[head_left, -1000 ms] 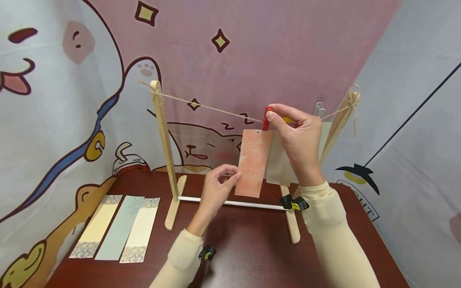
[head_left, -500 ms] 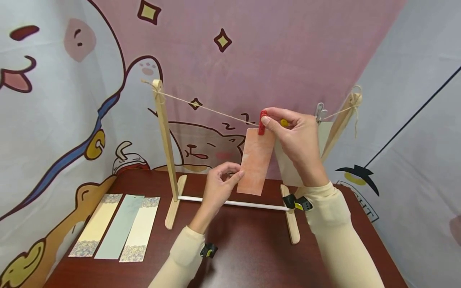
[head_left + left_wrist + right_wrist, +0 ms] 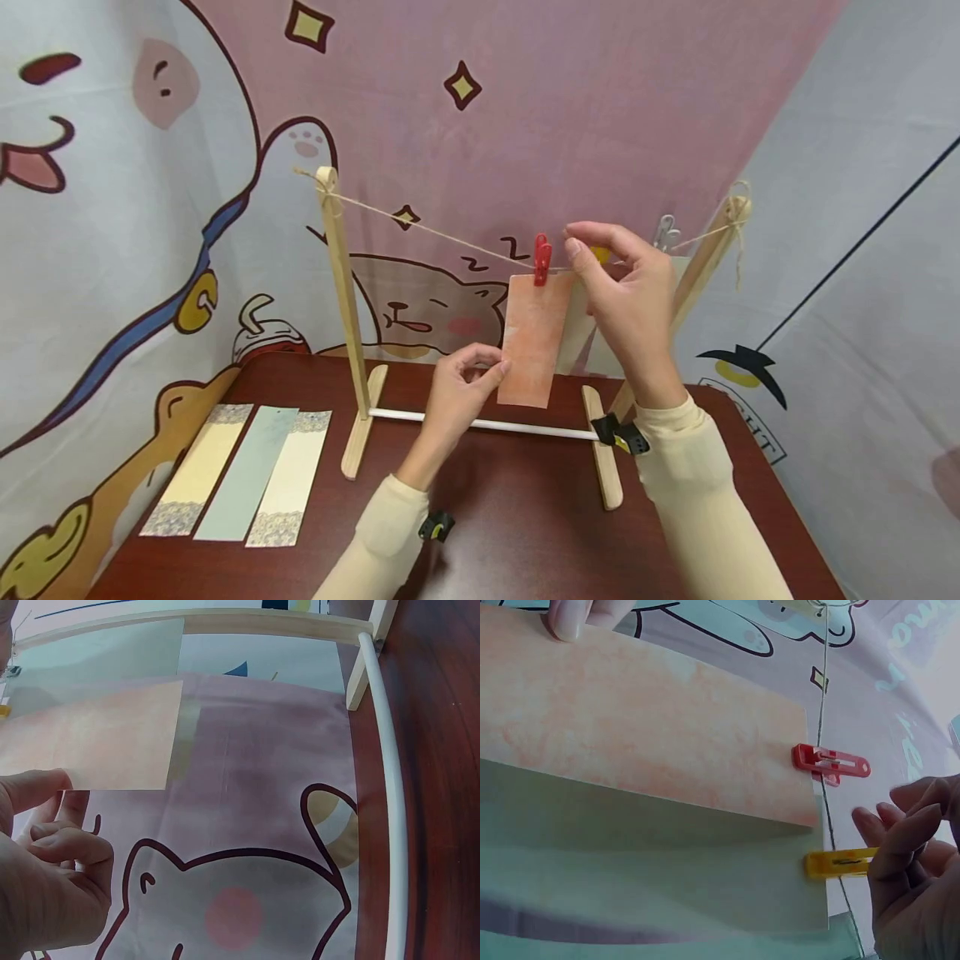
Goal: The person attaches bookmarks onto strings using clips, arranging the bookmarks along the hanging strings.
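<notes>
An orange paper card (image 3: 536, 342) hangs from the twine (image 3: 442, 235), fastened at its top edge by a red clothespin (image 3: 542, 260). My left hand (image 3: 461, 392) pinches the card's left edge between thumb and fingers; the left wrist view shows the thumb over the card (image 3: 112, 739). Just right of the red clothespin (image 3: 829, 761), my right hand (image 3: 626, 287) is off it, thumb and forefinger slightly apart with nothing between them. In the right wrist view a yellow clothespin (image 3: 841, 862) grips a pale green card (image 3: 667, 862) behind the orange one, close to the right hand's fingers.
The twine runs between two wooden posts (image 3: 341, 292) joined low down by a white rod (image 3: 525, 428). A grey clothespin (image 3: 665, 233) sits near the right post. Three paper cards, including a pale blue-green one (image 3: 247, 475), lie on the dark red table (image 3: 510, 533) at left.
The red clothespin moved left onto the orange card's top edge, over the twine. My right hand then let go of it and drew back to the right. My left hand keeps its pinch.
</notes>
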Demonstrator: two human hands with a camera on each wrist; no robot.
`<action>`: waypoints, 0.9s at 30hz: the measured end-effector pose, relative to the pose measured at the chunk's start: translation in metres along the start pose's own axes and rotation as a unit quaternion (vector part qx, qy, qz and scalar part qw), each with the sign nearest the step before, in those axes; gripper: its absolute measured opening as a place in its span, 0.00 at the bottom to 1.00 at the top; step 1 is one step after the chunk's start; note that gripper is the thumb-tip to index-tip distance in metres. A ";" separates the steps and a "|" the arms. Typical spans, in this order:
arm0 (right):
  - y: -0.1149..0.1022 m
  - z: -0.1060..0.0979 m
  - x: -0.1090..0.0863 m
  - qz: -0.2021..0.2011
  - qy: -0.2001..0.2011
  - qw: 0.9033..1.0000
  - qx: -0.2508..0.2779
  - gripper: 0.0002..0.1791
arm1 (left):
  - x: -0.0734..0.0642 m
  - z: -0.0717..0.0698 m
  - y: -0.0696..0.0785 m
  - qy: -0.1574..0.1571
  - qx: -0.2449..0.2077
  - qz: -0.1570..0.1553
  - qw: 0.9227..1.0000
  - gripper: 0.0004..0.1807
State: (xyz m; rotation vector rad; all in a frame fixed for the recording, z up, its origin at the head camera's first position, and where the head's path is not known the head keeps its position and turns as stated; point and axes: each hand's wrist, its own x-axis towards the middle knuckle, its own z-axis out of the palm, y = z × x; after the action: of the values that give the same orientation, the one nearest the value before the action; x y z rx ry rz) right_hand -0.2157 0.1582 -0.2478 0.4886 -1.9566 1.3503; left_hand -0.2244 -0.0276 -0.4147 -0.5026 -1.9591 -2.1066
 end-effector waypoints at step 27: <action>0.038 -0.013 -0.062 -0.051 0.001 0.998 0.044 0.18 | -0.026 -0.026 -0.014 0.044 0.137 -0.006 0.990 0.20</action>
State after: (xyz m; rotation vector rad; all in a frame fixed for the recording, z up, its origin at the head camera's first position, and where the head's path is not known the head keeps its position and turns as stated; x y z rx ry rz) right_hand -0.1937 0.1798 -0.3149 0.6199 -1.8509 1.3752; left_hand -0.2083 -0.0544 -0.4390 -0.3382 -2.1576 -1.7921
